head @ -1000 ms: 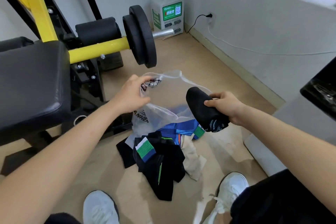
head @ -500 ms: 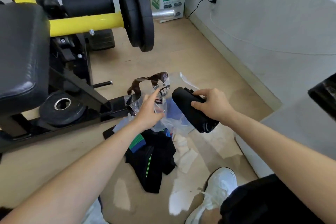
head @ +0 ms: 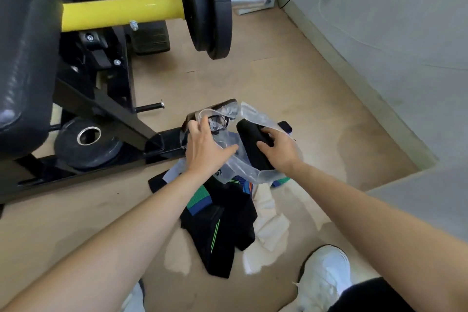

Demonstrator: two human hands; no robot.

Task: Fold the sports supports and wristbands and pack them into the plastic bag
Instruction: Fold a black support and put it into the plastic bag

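The step in hand is sliding one folded piece into the bag. The left hand holds the plastic bag up by the left side of its mouth, fingers closed on the thin film and thumb spread toward the right. The right hand has its fingers wrapped round a black folded support, which sits right at the bag's mouth with clear plastic draped over its far end. How far in it has gone is hard to tell through the crumpled film.

To do this well, the left hand probably needs to pull its side of the mouth farther left and up, so the opening gapes instead of sagging onto the roll. The right hand should push the support down toward the bag's bottom and let go only once it is well below the rim, otherwise the roll may spring open or catch on the film.

A pile of supports lies on the floor just near of the bag, beside a cream cloth, so I judge most of the task remains.
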